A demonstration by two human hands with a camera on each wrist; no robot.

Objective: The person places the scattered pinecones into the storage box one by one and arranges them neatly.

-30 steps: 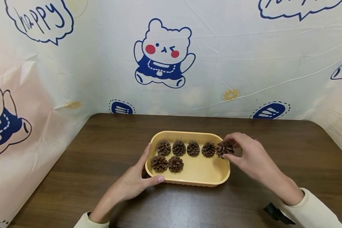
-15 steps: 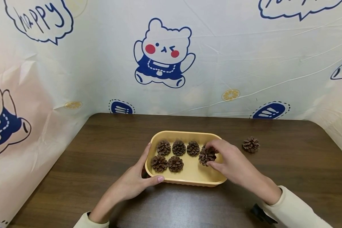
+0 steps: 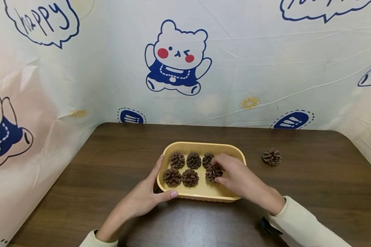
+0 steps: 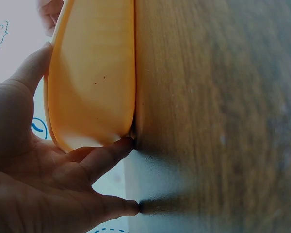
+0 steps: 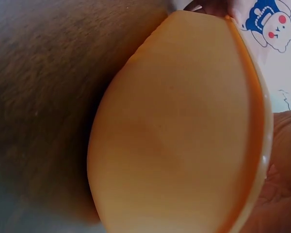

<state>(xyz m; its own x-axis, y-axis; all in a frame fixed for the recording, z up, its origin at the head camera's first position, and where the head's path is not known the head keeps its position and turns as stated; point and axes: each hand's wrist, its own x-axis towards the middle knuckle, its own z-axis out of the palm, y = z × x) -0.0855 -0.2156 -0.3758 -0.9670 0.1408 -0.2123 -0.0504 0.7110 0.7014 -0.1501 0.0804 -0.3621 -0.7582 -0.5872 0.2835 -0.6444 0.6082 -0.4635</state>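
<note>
A yellow plastic tray (image 3: 216, 198) with rounded corners lies on the table, its outer wall (image 5: 169, 126) filling much of the right wrist view. My left hand (image 3: 145, 197) holds its left end, thumb on the front rim. Inside, pine cones stand in a back row, such as one pine cone (image 3: 193, 160), and a front row, such as another pine cone (image 3: 190, 177). My right hand (image 3: 241, 178) pinches a pine cone (image 3: 214, 174) between thumb and fingers, inside the tray, right of the front row. That hand hides part of the back row's right end.
One loose pine cone (image 3: 272, 156) lies on the brown wooden table (image 3: 126, 147), right of the tray. A printed cloth backdrop (image 3: 235, 68) with bear drawings rises behind and at both sides. A dark object (image 3: 269, 227) shows by the right sleeve.
My right hand has carried its pine cone leftward from over the tray's right rim to beside the front row. The loose pine cone has come into full sight. My left hand stays put.
</note>
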